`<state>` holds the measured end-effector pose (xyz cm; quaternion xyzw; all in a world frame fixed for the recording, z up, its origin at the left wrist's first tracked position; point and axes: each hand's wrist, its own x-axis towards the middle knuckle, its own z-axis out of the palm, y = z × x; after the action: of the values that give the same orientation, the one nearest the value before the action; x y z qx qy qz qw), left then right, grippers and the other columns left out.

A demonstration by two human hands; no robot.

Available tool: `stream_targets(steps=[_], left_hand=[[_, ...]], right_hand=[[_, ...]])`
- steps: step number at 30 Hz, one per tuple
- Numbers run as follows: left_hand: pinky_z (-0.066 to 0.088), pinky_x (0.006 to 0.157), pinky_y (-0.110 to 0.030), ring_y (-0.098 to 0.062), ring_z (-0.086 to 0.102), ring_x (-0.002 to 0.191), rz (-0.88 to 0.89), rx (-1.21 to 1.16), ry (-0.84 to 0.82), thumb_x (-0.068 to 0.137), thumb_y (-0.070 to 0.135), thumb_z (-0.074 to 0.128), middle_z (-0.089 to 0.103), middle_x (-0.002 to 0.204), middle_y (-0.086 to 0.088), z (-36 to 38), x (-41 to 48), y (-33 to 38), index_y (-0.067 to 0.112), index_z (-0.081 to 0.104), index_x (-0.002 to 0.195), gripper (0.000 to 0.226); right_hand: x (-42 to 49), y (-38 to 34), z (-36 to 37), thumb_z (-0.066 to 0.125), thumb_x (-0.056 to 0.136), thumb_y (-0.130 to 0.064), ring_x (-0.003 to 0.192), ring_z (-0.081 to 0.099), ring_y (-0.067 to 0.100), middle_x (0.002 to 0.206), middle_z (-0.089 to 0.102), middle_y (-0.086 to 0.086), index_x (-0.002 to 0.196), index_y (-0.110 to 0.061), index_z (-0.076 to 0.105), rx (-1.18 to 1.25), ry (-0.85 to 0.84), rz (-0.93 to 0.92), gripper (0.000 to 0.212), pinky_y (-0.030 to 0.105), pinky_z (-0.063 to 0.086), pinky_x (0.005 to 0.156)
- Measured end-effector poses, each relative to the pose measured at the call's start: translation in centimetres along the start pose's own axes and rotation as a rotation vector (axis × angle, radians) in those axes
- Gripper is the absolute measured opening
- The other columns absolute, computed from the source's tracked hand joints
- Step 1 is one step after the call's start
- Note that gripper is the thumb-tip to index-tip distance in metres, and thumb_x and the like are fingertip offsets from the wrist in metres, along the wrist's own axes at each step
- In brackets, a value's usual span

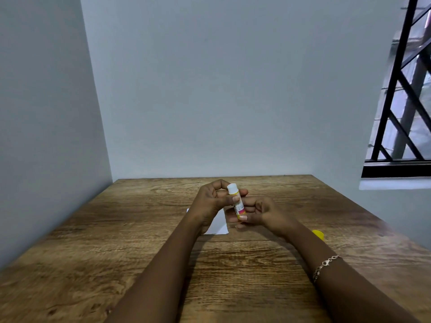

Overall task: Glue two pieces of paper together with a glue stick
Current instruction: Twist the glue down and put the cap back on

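I hold the glue stick (236,201) between both hands, above the tabletop (140,229) and near its far middle. The stick stands almost upright, tilted a little, with its white tip on top and the yellow and pink label below. My left hand (211,201) has its grip clamped on the upper part of the stick: the thumb lies across the front of the tube and the fingers curl around behind it. My right hand (261,212) has its grip clamped on the lower end, thumb and fingertips pinching the yellow base from the right side.

The paper (219,223) lies flat on the tabletop just below the stick and towards me, mostly hidden under my left hand and wrist. I see one white sheet; whether a second sheet lies with it I cannot tell. The stick does not touch the paper.

The yellow cap (318,234) sits on the tabletop to the right of the stick and nearer to me, partly hidden behind my right forearm, well apart from the paper. A bracelet (325,266) circles my right forearm, nearer to me than the cap.
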<state>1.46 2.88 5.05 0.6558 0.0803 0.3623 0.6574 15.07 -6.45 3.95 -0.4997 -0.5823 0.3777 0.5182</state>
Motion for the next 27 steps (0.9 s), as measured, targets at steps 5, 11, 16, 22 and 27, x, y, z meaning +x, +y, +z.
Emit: stream_targets(steps=[5,11,16,22,27], left_hand=[[0.054,0.079,-0.038,-0.021,0.071,0.082,0.004,0.009,-0.012,0.065,-0.002,0.068,0.076,0.082,-0.008,0.3,0.1,-0.3,0.008,0.052,0.072,0.020],[0.057,0.067,-0.027,-0.019,0.072,0.076,0.004,0.003,-0.006,0.076,-0.011,0.062,0.076,0.081,-0.006,0.2,0.1,-0.2,0.008,0.053,0.073,0.020],[0.058,0.069,-0.029,-0.021,0.071,0.079,-0.007,0.005,-0.023,0.075,-0.010,0.063,0.076,0.083,-0.008,0.0,0.0,0.0,0.008,0.053,0.073,0.021],[0.050,0.083,-0.039,-0.022,0.071,0.082,-0.001,0.007,-0.012,0.065,0.003,0.069,0.076,0.082,-0.008,0.2,0.1,-0.3,0.009,0.054,0.071,0.018],[0.056,0.068,-0.024,-0.018,0.072,0.077,-0.003,0.018,0.002,0.077,-0.009,0.061,0.076,0.080,-0.006,0.0,-0.1,0.0,0.007,0.052,0.075,0.018]], right_hand=[[-0.3,-0.4,0.4,0.068,0.068,0.013,0.066,0.062,0.006,0.081,0.065,0.011,0.091,-0.004,0.066,-0.170,0.088,-0.047,0.029,0.019,0.054,0.061],[-0.2,-0.2,0.3,0.067,0.072,0.007,0.067,0.061,0.004,0.074,0.063,0.000,0.097,-0.002,0.065,-0.104,0.037,-0.062,0.027,0.017,0.049,0.060],[-0.2,-0.1,-0.3,0.057,0.079,0.011,0.073,0.069,0.014,0.078,0.073,0.001,0.096,-0.003,0.065,-0.024,-0.013,-0.016,0.024,0.024,0.056,0.066],[0.0,0.2,0.1,0.076,0.065,-0.001,0.073,0.046,0.023,0.082,0.050,0.014,0.093,-0.003,0.067,-0.174,0.054,-0.050,0.030,0.026,0.045,0.064],[-0.3,0.0,-0.7,0.053,0.086,-0.001,0.084,0.065,0.015,0.090,0.069,0.003,0.104,-0.004,0.062,-0.047,-0.134,0.023,0.020,0.024,0.054,0.071]])
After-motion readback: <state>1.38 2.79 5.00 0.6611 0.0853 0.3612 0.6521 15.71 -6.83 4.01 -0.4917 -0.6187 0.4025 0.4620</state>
